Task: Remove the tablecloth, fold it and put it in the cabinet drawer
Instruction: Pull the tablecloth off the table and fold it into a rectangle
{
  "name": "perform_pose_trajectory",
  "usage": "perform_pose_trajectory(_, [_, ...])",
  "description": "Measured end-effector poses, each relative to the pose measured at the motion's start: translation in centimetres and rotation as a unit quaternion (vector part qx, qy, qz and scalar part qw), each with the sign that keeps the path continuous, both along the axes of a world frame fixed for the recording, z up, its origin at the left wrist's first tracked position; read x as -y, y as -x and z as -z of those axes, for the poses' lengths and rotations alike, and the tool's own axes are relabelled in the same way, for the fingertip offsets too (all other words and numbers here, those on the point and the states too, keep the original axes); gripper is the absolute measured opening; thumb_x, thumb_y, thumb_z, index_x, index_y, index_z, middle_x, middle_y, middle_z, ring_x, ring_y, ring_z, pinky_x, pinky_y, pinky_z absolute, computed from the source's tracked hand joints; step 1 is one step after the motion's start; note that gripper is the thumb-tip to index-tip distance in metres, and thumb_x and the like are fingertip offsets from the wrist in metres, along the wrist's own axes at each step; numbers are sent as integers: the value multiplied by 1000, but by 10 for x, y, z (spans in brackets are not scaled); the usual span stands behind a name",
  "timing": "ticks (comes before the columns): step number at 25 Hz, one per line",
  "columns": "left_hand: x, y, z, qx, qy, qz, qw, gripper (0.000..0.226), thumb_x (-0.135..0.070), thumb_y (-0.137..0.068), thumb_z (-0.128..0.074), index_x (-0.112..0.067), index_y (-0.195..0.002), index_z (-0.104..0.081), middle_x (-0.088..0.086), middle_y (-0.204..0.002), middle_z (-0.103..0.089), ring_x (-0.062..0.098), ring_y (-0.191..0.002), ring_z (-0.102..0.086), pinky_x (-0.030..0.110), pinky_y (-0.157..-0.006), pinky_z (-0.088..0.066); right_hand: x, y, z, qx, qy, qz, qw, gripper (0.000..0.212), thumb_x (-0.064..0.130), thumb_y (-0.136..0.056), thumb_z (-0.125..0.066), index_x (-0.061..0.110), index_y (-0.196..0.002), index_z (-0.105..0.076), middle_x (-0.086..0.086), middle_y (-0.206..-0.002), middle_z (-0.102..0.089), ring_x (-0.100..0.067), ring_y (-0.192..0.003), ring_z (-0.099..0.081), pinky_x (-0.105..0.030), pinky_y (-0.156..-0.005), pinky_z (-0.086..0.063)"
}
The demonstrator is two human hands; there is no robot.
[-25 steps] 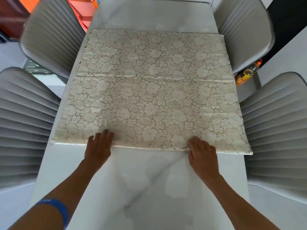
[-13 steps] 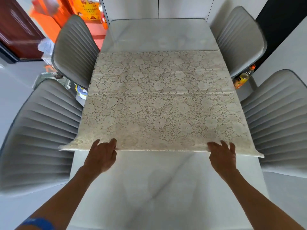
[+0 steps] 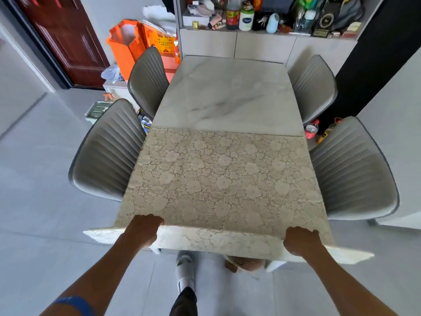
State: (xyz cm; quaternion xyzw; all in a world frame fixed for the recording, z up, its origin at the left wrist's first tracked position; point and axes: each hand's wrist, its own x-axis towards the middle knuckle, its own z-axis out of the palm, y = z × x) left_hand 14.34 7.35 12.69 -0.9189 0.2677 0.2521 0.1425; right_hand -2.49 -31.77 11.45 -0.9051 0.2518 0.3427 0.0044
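Four grey ribbed chairs (image 3: 107, 149) round a marble table (image 3: 227, 94), orange bags (image 3: 127, 46), dark red door (image 3: 66, 37).

Four chairs (image 3: 109, 151) (grey), one table (image 3: 227, 94), one tablecloth (image 3: 223, 179).

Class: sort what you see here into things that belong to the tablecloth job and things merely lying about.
Belongs to the job: tablecloth; left hand; right hand; table; cabinet.

Lying about: four chairs; orange bags; shelf clutter; floor bottles.
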Motion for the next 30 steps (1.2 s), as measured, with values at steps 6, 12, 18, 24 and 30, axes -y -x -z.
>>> perform_pose_trajectory(6, [11, -30, -35, 68, 32, -35, 997, 38, -2, -89, -46, -19, -122, -52, 3, -98, -70, 23, -92, -68, 31, -76, -43, 23, -35, -29, 109, 81, -50, 989, 20, 23, -89, -43, 24, -103, -57, 8, -87, -63, -15, -84, -63, -41, -95, -38])
perform_pose_trajectory(12, [41, -139, -12, 85, 45, -31, 995, 39, -4, -89, -47, -20, -123, -53, 2, -100, -71, 22, -89, -69, 31, -76, -44, 45, -134, -15, 127, 122, -18, 984, 23, 15, -83, -46, 24, -98, -60, 8, -71, -52, -17, -68, -52, -42, -91, -35])
perform_pose_trajectory(18, [79, -279, 22, 89, 83, -5, 993, 41, -8, -90, -44, -19, -130, -46, 4, -111, -68, 26, -101, -65, 36, -89, -43, 74, -260, 7, 135, 176, -15, 975, 23, 16, -84, -46, 19, -100, -61, 2, -78, -63, -22, -79, -62, -45, -95, -38])
perform_pose_trajectory(24, [115, -360, 61, 38, 110, -17, 993, 46, -1, -84, -49, -21, -125, -49, 0, -105, -68, 25, -102, -61, 40, -98, -36, 85, -347, 24, 125, 181, 17, 975, 32, 17, -84, -48, 13, -115, -51, -6, -107, -59, -31, -109, -52, -53, -104, -32])
perform_pose_trajectory(30, [110, -383, 85, 7, 100, -7, 995, 57, 1, -84, -51, -22, -136, -45, 2, -120, -64, 25, -116, -55, 43, -107, -33, 4, -404, 57, 152, 14, -99, 983, 53, 17, -86, -50, 18, -138, -41, -5, -139, -52, -30, -126, -48, -49, -103, -40])
